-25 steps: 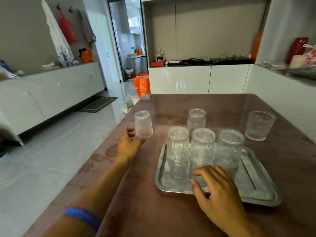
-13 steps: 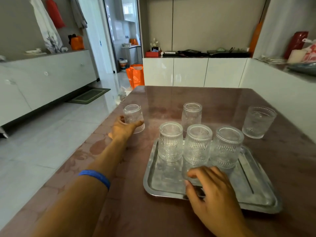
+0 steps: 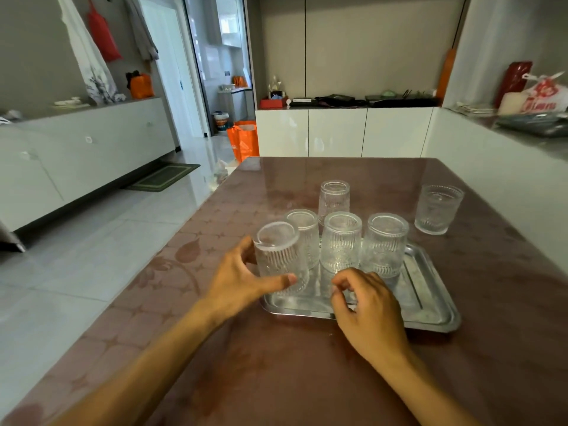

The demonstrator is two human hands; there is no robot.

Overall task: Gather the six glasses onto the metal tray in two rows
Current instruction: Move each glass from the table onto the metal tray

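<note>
Left hand [image 3: 242, 281]: fingers wrapped around an inverted ribbed glass [image 3: 281, 259], thumb across its near side, other fingers behind. Glass sits over the near-left corner of the metal tray [image 3: 430, 298]; whether its rim touches the tray floor yet, cannot tell. Mouth down, base up, long axis close to vertical with a slight lean.

Right hand [image 3: 368, 305]: fingers loosely curled, holding nothing, resting at the tray's near edge.

Outward: three more inverted glasses stand in a back row on the tray, left [image 3: 302, 236], middle [image 3: 341, 241], right [image 3: 384, 242], packed close. All base up, axes upright.

Off the tray: one inverted glass [image 3: 334, 199] on the surface [image 3: 307, 364] just behind the back row; one upright glass [image 3: 438, 209], mouth up, farther right, well apart from the tray.

Step in hand, as judged: seating the fourth glass, first of the front row. Three placed, one in transit, two waiting.

Next move calls for lowering this glass flat, clear of the left back-row glass, then letting go and reaching for the one behind. The upright glass likely needs flipping to match.
</note>
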